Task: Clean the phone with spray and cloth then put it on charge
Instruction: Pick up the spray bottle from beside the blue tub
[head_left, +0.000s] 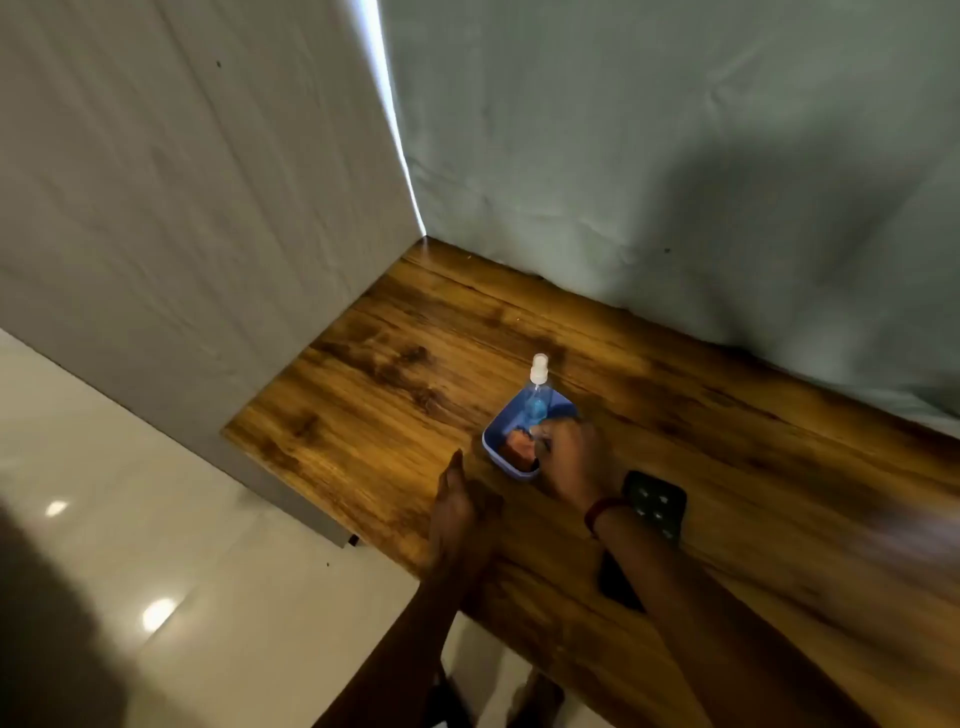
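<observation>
A clear spray bottle (538, 385) with a white cap stands in a small blue tray (498, 437) on the wooden table. An orange cloth (519, 448) lies in the same tray. My right hand (571, 460) reaches into the tray with its fingers curled beside the cloth and the bottle's base; whether they grip anything is hidden. My left hand (457, 512) hovers edge-on left of the tray, fingers straight, holding nothing. A dark phone (613, 582) lies flat near the front edge, partly under my right forearm.
A black flat block with pale dots (658, 503) lies right of my right wrist. The wooden table (395, 374) sits in a corner between cloth-covered walls. Its left and front edges drop to a glossy white tiled floor (156, 519).
</observation>
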